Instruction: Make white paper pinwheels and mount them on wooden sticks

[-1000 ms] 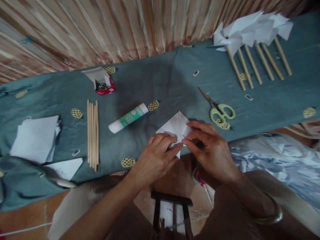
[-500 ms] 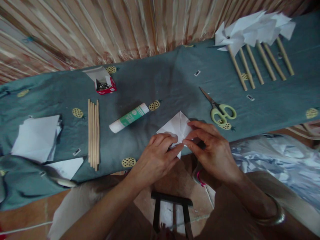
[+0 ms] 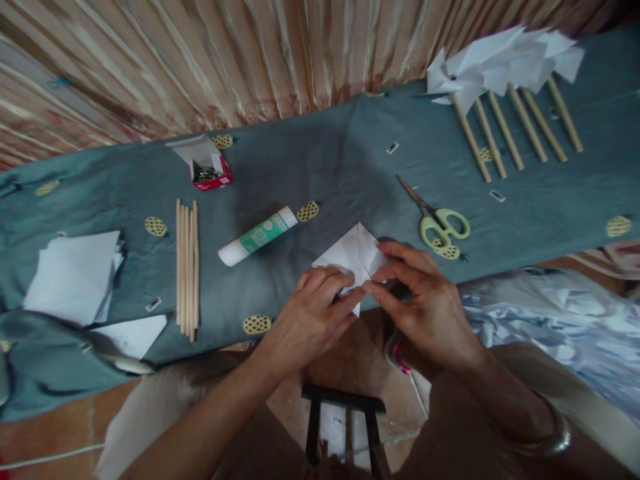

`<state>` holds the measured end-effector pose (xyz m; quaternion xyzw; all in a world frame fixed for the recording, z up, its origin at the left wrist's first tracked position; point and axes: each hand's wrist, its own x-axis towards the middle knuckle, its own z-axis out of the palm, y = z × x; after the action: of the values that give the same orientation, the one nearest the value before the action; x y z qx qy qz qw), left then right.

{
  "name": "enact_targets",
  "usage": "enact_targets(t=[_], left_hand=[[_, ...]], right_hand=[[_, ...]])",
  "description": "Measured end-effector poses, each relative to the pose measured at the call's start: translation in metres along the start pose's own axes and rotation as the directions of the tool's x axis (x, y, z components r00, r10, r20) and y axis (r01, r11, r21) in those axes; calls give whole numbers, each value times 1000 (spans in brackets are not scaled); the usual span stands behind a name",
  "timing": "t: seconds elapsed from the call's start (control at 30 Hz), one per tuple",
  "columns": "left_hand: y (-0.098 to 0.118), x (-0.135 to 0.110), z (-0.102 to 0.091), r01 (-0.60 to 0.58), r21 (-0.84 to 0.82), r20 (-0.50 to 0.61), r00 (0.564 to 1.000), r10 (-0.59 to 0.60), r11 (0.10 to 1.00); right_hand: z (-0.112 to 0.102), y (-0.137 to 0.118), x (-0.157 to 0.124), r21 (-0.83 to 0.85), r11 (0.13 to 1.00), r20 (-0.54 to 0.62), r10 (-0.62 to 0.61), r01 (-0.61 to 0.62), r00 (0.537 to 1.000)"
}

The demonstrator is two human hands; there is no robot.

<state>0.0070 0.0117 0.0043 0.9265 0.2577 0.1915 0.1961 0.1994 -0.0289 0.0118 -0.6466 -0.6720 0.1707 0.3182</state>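
Observation:
A white square of paper [image 3: 350, 247] with crease lines lies at the table's near edge, one corner pointing away from me. My left hand [image 3: 320, 310] is closed on its near left side, fingers curled over the paper. From the right, my right hand [image 3: 417, 293] pinches the paper's right part, thumb and fingertips close to the middle. The tips of both hands nearly meet there, and the near part of the sheet is mostly covered. Scissors with green handles [image 3: 443, 228] lie beyond my right hand. A glue stick [image 3: 259, 235] lies to the left of the paper.
Several wooden sticks [image 3: 187, 267] lie left of the glue stick, with a stack of white paper [image 3: 75, 277] further left. An open red box [image 3: 213, 179] holds small metal pieces. White paper pinwheels [image 3: 500, 63] on sticks lie at the far right. A crumpled plastic bag [image 3: 540, 327] is at right.
My right thumb and fingertips have shifted slightly left over the middle of the paper, and a dark crease or slit now shows there. The view has moved a little; other things stay put.

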Motion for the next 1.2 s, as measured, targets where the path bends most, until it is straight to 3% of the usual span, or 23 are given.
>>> enact_targets(t=[0.53, 1.2], left_hand=[[0, -1, 2, -2, -9, -6, 1000, 2, 1000], [1, 2, 2, 1, 3, 1, 1000, -1, 1000]], right_hand=[[-1, 1, -1, 77, 994, 88, 66, -73, 994], [2, -4, 4, -27, 999, 40, 45, -44, 998]])
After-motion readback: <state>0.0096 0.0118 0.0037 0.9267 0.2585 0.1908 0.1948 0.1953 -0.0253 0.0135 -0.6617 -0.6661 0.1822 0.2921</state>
